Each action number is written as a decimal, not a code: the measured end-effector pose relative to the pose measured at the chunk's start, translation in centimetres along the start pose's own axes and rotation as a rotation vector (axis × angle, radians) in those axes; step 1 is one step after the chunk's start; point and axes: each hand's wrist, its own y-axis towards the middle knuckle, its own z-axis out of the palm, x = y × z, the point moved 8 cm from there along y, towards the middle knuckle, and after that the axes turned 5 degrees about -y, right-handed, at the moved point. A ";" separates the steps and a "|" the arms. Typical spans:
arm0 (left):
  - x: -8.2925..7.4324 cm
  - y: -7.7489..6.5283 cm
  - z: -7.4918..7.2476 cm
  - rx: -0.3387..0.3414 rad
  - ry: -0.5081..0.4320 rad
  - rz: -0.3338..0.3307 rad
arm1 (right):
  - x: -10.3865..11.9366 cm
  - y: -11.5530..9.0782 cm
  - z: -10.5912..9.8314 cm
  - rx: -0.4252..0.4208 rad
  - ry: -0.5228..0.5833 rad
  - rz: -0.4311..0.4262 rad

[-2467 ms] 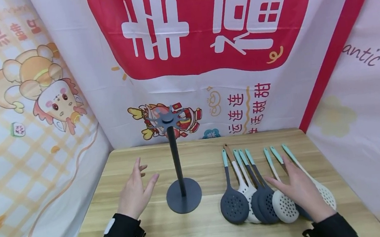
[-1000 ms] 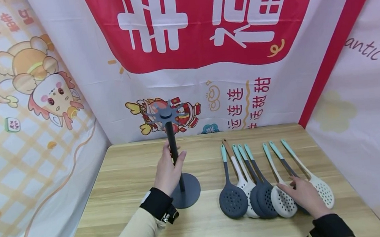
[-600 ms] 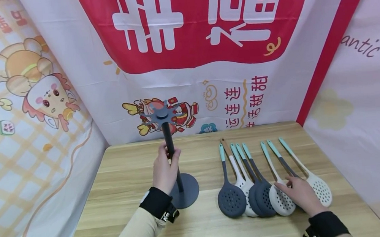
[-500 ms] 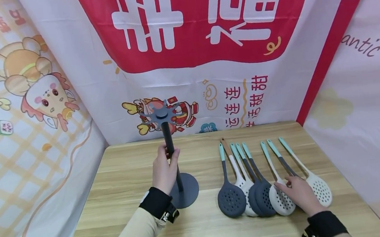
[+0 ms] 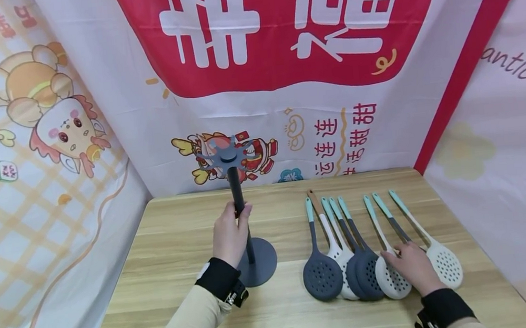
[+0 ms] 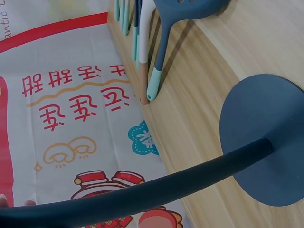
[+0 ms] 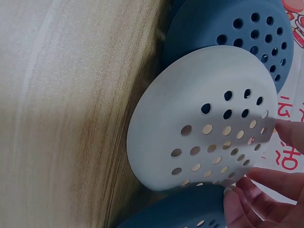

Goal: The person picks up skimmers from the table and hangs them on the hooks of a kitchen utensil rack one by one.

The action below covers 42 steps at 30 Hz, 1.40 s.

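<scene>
My left hand (image 5: 229, 236) grips the black pole (image 5: 236, 185) of an upright stand with a ring of hooks (image 5: 228, 157) on top and a round base (image 5: 261, 267). In the left wrist view the pole (image 6: 180, 187) runs across the picture, and only fingertips show at the edge. My right hand (image 5: 415, 268) pinches a white skimmer (image 5: 392, 281) where its round head meets the handle. In the right wrist view, thumb and fingers lie at opposite edges of this white head (image 7: 190, 95), one fingertip right at the dark skimmer (image 7: 190, 209) beside it. The hand hides that dark head from above.
Several dark and white skimmers, such as a dark one (image 5: 322, 277), lie side by side and partly overlapping to the left. Another white skimmer (image 5: 448, 267) lies at the far right. Printed cloth (image 5: 277, 110) hangs behind and beside the wooden table (image 5: 174, 283).
My left hand has moved right onto the stand's pole and taken hold of it. My right hand has come down onto the white skimmer. In the last half second little differs.
</scene>
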 end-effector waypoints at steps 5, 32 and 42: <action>0.0 0.0 -0.1 -0.001 0.020 -0.003 | -0.1 0.9 0.5 0.025 -0.019 0.037; -0.2 -0.2 0.0 -0.047 0.131 0.035 | 0.7 1.9 1.0 0.110 -0.053 0.074; -0.1 -0.2 0.1 -0.059 0.174 0.033 | 0.6 2.3 1.5 0.125 -0.122 0.080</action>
